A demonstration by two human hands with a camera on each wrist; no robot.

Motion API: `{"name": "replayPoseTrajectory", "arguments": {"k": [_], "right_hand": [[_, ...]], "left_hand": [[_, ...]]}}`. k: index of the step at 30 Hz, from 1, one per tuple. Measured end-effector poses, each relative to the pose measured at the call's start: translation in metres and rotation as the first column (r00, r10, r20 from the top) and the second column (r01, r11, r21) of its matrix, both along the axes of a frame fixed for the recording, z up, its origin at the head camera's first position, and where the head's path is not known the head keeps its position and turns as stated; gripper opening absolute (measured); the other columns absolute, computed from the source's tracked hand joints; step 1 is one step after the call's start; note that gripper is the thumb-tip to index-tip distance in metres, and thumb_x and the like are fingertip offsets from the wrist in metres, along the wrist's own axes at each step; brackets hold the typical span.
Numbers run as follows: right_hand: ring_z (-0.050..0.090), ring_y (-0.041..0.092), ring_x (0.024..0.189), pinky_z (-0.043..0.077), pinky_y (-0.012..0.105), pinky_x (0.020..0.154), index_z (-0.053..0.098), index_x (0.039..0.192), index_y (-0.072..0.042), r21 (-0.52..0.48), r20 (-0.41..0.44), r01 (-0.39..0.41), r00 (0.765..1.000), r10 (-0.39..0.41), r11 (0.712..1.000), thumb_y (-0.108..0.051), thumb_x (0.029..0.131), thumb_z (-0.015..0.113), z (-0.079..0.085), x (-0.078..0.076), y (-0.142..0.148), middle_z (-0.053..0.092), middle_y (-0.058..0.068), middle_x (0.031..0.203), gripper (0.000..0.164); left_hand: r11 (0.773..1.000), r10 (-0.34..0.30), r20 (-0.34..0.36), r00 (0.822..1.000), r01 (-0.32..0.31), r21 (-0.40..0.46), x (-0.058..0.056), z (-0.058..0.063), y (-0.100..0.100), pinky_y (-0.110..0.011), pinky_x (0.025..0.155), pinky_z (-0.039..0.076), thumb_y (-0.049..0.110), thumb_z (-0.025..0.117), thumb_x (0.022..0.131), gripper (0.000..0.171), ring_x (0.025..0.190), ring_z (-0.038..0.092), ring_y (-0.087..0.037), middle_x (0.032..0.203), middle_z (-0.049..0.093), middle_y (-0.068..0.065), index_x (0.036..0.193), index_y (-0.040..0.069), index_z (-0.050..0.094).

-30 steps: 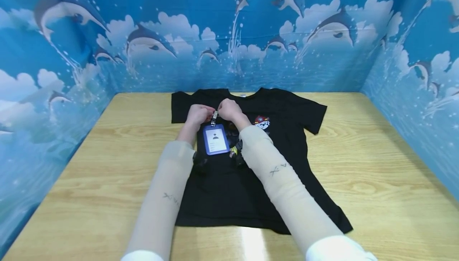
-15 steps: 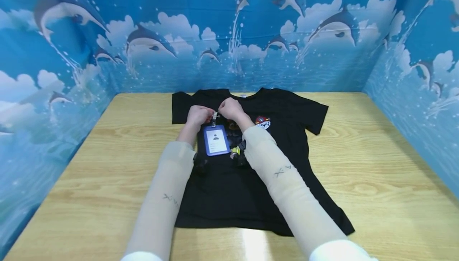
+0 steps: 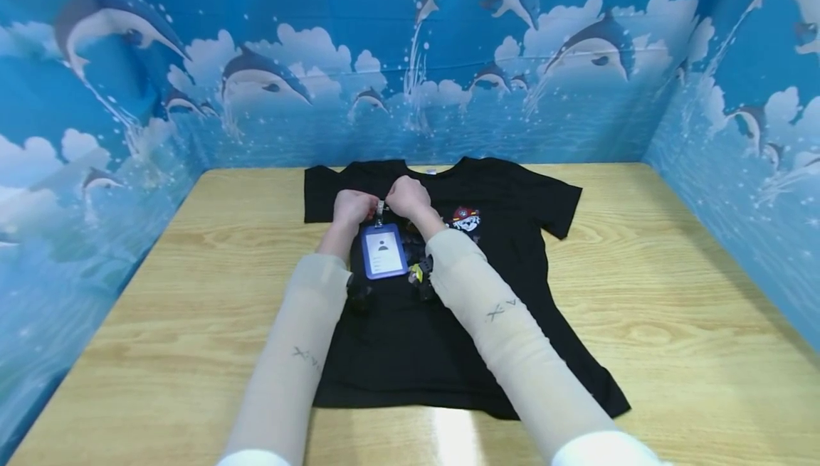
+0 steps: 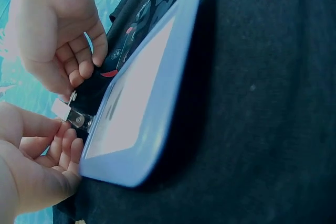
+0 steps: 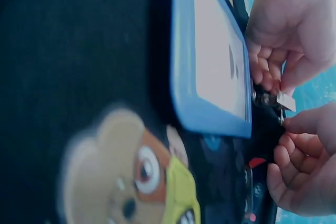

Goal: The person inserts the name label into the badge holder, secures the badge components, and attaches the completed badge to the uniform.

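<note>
A blue-framed ID badge holder (image 3: 384, 251) with a white card lies on the left chest of a black T-shirt (image 3: 410, 352). At its top is a metal badge clip (image 4: 62, 109) on a clear strap. My left hand (image 3: 354, 207) pinches the clip from the left between thumb and fingers. From the right, my right hand (image 3: 408, 197) pinches a thin metal piece (image 5: 282, 116) at the clip's side, fingers curled. Whether shirt fabric is caught with it, I cannot tell. The badge holder's lower edge stands slightly off the cloth in the left wrist view.
The shirt is spread on a wood-grain table (image 3: 192, 274), collar toward the back. Cartoon prints, including a dog in a red hat (image 3: 465, 219), show on its front. A blue dolphin-print curtain (image 3: 384, 60) encloses the back and sides.
Both hands stay at the clip with only slight shifts. The badge holder lies in nearly the same place, and the whole view has shifted a little.
</note>
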State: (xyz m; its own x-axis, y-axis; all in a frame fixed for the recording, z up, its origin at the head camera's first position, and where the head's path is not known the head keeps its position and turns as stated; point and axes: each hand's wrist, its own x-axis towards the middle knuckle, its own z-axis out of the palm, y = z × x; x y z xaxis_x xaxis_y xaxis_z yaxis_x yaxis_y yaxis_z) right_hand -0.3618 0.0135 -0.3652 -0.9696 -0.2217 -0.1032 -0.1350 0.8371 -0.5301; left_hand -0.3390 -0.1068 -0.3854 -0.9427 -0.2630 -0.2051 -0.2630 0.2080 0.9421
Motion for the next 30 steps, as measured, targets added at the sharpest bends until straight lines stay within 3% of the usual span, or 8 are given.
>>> {"name": "replayPoseTrajectory", "arguments": {"k": [6, 13, 20, 30], "right_hand": [[0.04, 0.015, 0.051, 0.035, 0.026, 0.051, 0.048, 0.053, -0.013, -0.073, -0.037, 0.066, 0.997, -0.069, 0.995, -0.007, 0.085, 0.052, -0.004, 0.007, -0.004, 0.041, -0.002, 0.05, 0.033], [0.041, 0.015, 0.052, 0.033, 0.024, 0.051, 0.049, 0.051, -0.012, -0.15, -0.087, 0.087, 0.991, -0.101, 0.985, -0.005, 0.081, 0.055, -0.015, 0.008, -0.006, 0.042, -0.003, 0.048, 0.031], [0.051, 0.017, 0.064, 0.038, 0.024, 0.057, 0.067, 0.068, -0.006, -0.175, -0.096, 0.065, 0.992, -0.083, 0.983, -0.007, 0.083, 0.057, -0.016, 0.008, -0.003, 0.056, -0.001, 0.06, 0.018], [0.053, 0.017, 0.067, 0.04, 0.025, 0.059, 0.071, 0.078, -0.005, -0.213, -0.082, 0.039, 0.995, -0.058, 0.976, -0.009, 0.087, 0.056, -0.017, 0.011, -0.003, 0.063, 0.003, 0.071, 0.018]], "left_hand": [[0.999, 0.019, 0.025, 0.999, -0.02, 0.035, -0.001, -0.001, 0.0, -0.022, 0.055, 0.045, -0.004, 0.052, 0.079, 0.026, 0.056, 0.051, -0.012, 0.07, 0.057, -0.005, 0.097, -0.005, 0.07], [0.998, 0.034, 0.064, 0.997, -0.037, 0.042, 0.0, -0.001, 0.001, -0.024, 0.058, 0.045, -0.004, 0.052, 0.08, 0.025, 0.06, 0.052, -0.015, 0.075, 0.058, -0.008, 0.098, -0.003, 0.07], [0.998, 0.041, 0.077, 0.996, -0.044, 0.041, -0.001, -0.001, 0.001, -0.024, 0.059, 0.045, -0.004, 0.051, 0.08, 0.025, 0.062, 0.053, -0.016, 0.077, 0.059, -0.009, 0.097, -0.003, 0.07], [0.998, 0.056, 0.08, 0.995, -0.059, 0.034, -0.002, -0.001, 0.002, -0.024, 0.057, 0.045, -0.004, 0.052, 0.08, 0.024, 0.061, 0.054, -0.015, 0.078, 0.06, -0.009, 0.096, -0.003, 0.07]]}}
